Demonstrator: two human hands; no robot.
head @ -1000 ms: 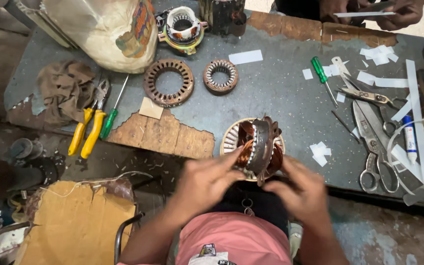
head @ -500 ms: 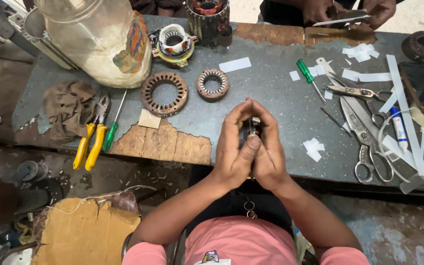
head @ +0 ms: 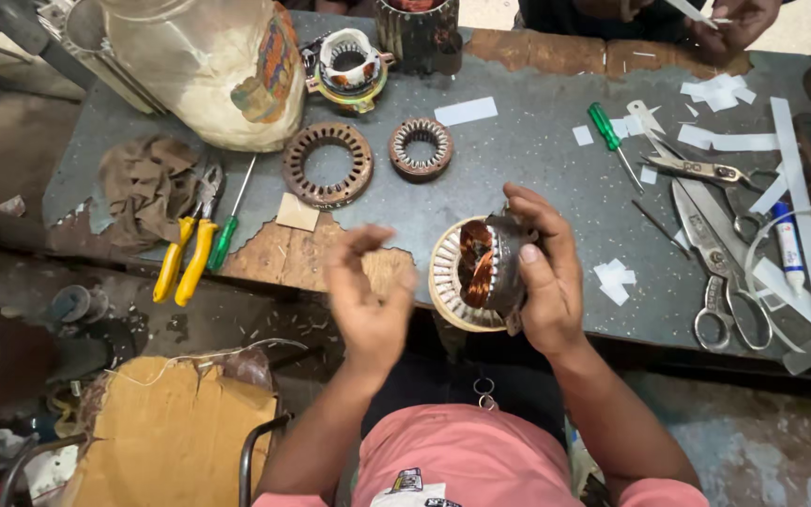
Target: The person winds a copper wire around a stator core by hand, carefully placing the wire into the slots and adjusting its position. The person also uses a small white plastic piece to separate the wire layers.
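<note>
The grey, chipped metal-topped workbench (head: 518, 160) fills the view; its near edge runs just under the hands, and bare top lies open at 12 o'clock of them. A large pale plastic jar (head: 201, 66) stands at 11 o'clock near the far edge; its contents cannot be told. The round copper-wound motor stator (head: 481, 270) sits at the near edge, gripped by the right hand (head: 546, 282), fingers curled over it. The left hand (head: 368, 300) hovers at 9 o'clock, fingers loosely spread, holding nothing.
</note>
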